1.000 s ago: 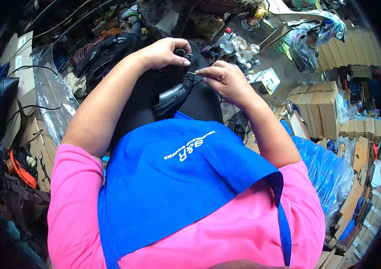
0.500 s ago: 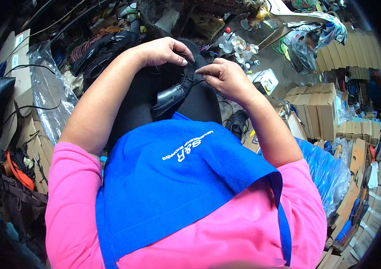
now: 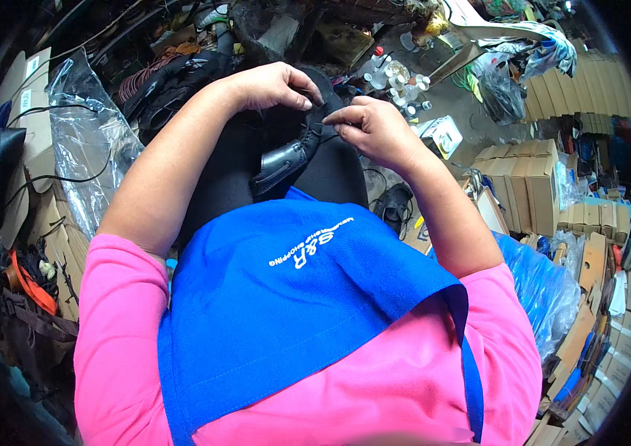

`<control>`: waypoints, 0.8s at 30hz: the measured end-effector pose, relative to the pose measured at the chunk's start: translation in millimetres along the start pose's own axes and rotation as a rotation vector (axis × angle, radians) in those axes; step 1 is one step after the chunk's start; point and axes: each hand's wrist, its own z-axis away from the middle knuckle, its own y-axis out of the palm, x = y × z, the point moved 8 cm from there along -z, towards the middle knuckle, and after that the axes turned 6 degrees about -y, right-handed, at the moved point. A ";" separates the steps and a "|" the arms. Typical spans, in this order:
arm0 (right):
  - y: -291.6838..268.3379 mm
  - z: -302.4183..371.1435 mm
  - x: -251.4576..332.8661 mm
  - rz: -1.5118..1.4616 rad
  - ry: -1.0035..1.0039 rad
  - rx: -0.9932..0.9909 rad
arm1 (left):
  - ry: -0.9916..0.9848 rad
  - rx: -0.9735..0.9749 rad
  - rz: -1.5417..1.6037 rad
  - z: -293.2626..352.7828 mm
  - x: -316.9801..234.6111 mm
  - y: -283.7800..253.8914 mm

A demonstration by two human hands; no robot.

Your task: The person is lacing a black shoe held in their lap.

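Observation:
A black leather shoe point(image 3: 284, 165) with a stitched front rests across my dark-clothed lap, its toe pointing back toward me. My left hand point(image 3: 286, 89) curls over the far end of the shoe, thumb and fingers closed on its dark edge. Just to the right, my right hand point(image 3: 372, 130) holds thumb and forefinger in a pinch beside the shoe's opening. A thin dark strand runs near those fingertips; what they grip is too small to make out. A blue apron point(image 3: 278, 282) covers my front below the shoe.
Clear plastic sheeting point(image 3: 89, 141) and cardboard point(image 3: 29, 149) lie on the left. White bottles point(image 3: 397, 78) stand beyond my right hand. To the right are stacked cardboard boxes point(image 3: 520, 178) and a blue plastic bag point(image 3: 542, 286). Dark shoes point(image 3: 393, 204) sit beside my right forearm.
Both hands and the shoe are almost where they were, with only slight finger movement. The clear plastic sheeting at left has shifted and spread toward my left forearm.

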 end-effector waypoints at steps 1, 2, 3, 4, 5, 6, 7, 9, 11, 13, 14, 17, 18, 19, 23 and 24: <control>-0.3 0.0 1.5 -0.006 -0.005 -0.005 | -0.001 -0.001 0.002 0.3 -0.4 0.1; -0.6 0.0 3.2 -0.012 -0.009 -0.011 | -0.002 -0.001 0.001 0.2 -0.1 0.0; -0.6 0.1 4.7 -0.012 -0.009 -0.011 | 0.003 -0.003 -0.002 -0.4 0.4 -0.3; -2.2 0.3 6.6 0.011 -0.008 -0.027 | 0.007 -0.005 -0.005 -0.9 0.8 -0.6; -3.8 0.3 8.7 0.034 -0.008 -0.043 | 0.006 -0.004 -0.004 -1.7 1.7 -0.8; -4.1 -0.4 11.2 0.033 -0.007 -0.042 | -0.024 0.005 -0.016 -2.6 3.3 0.1; -3.9 -1.5 13.9 0.111 -0.003 -0.028 | -0.054 0.014 -0.029 -3.3 5.1 0.8; -1.7 -3.0 17.1 0.190 -0.003 -0.014 | -0.044 0.009 -0.034 -1.8 2.1 0.8; 0.6 -3.6 22.3 0.164 -0.047 -0.024 | -0.034 -0.001 -0.042 -0.2 0.1 1.0; 3.2 -1.3 10.5 0.093 -0.039 -0.053 | -0.018 0.008 -0.024 -3.6 1.1 1.3; 1.2 0.2 4.8 0.022 -0.030 -0.084 | -0.017 0.006 -0.024 -5.5 1.8 0.7; 2.2 -3.0 3.7 0.026 -0.028 -0.055 | 0.001 0.004 -0.034 -5.8 1.5 2.3; 3.9 -4.0 3.0 0.046 -0.042 -0.047 | 0.004 -0.007 -0.036 -6.8 0.9 2.1; 5.2 -4.0 0.5 0.047 -0.041 -0.047 | 0.008 -0.019 -0.038 -7.6 0.3 1.7; 11.6 -6.1 -20.4 -0.159 -0.022 -0.023 | -0.009 -0.013 -0.045 -6.7 2.3 1.3; 14.9 -6.4 -28.5 -0.266 0.014 0.013 | 0.008 -0.002 -0.039 -6.5 2.4 1.1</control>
